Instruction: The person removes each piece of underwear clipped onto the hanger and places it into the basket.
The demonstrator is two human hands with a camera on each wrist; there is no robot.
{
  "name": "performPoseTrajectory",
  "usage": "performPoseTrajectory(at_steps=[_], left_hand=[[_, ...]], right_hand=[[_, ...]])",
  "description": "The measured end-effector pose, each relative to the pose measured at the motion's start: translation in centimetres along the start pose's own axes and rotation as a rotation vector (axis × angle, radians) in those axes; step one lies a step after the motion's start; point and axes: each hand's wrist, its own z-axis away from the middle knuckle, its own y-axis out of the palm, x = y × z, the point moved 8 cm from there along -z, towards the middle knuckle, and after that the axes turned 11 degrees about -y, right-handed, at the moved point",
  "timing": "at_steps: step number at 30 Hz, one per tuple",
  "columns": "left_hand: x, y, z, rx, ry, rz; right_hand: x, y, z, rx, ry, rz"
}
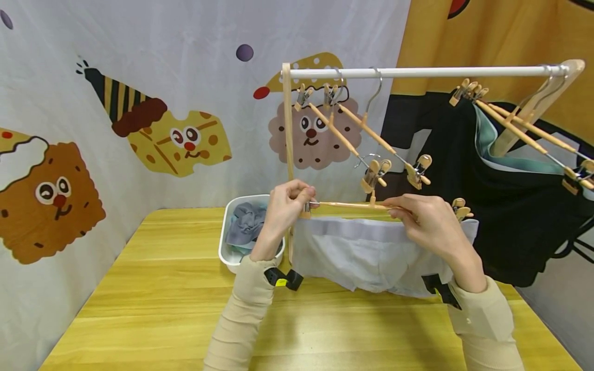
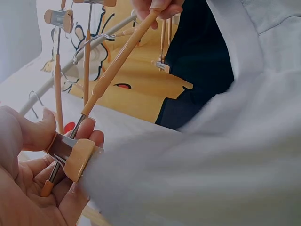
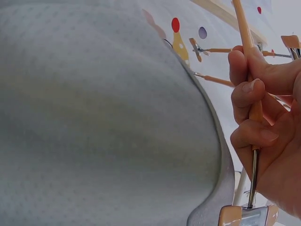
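Note:
Light grey underpants (image 1: pixel 357 252) hang by the waistband from a wooden clip hanger (image 1: pixel 345 205), held in front of the rack. My left hand (image 1: pixel 285 208) pinches the metal-and-wood clip (image 2: pixel 77 160) at the hanger's left end; in the left wrist view this clip sits at the waistband's edge. My right hand (image 1: pixel 429 221) grips the hanger's bar right of its middle, fingers curled round it in the right wrist view. Another clip (image 1: pixel 460 210) shows beyond the right hand, at the waistband's other end. The hanger's hook (image 1: pixel 368 161) points up, below the rail.
A rack with a white rail (image 1: pixel 441 71) stands behind. Two bare clip hangers (image 1: pixel 334 129) hang at its left; others at the right carry a dark garment (image 1: pixel 457 180). A white basin (image 1: pixel 229 247) with crumpled clothes stands left on the wooden table (image 1: pixel 176 288).

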Motion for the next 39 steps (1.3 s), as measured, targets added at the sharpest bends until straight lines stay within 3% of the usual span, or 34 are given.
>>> performPoseTrajectory(at_steps=[5, 8, 12, 15, 19, 21, 24, 26, 28, 31, 39], left_hand=[[0.1, 0.1, 0.0, 0.036, -0.016, 0.026], [0.3, 0.2, 0.0, 0.067, -0.020, -0.023], [0.2, 0.4, 0.2, 0.067, 0.068, -0.141], [-0.8, 0.5, 0.8, -0.042, 0.258, -0.323], [-2.9, 1.3, 2.8, -0.312, 0.608, -0.664], [-3.9, 2.3, 4.1, -0.422, 0.797, -0.790], [-4.7, 3.9, 5.9, -0.499, 1.023, -0.918], [-4.8, 5.0, 6.6, -0.505, 1.103, -0.975], [-4.8, 5.9, 6.8, -0.489, 1.120, -1.020], [-4.5, 6.7, 6.8, -0.447, 1.094, -1.044], [-3.7, 7.6, 6.3, -0.363, 1.008, -1.002]], right_hand=[[0.0, 0.1, 0.0, -0.008, -0.007, -0.010], [0.0, 0.1, 0.0, -0.019, -0.027, -0.011], [0.0, 0.1, 0.2, -0.027, -0.055, -0.007], [-0.1, 0.3, 0.3, -0.033, -0.067, -0.003], [-0.1, 0.6, 0.2, -0.032, -0.073, 0.006], [0.0, 0.7, 0.2, -0.031, -0.072, -0.007], [0.2, 0.8, 0.1, -0.034, -0.069, -0.025], [0.3, 0.9, 0.1, -0.031, -0.068, -0.031], [0.5, 1.0, 0.1, -0.028, -0.070, -0.026], [0.7, 1.1, 0.1, -0.030, -0.077, -0.023], [1.3, 1.0, 0.2, -0.097, -0.153, 0.009]])
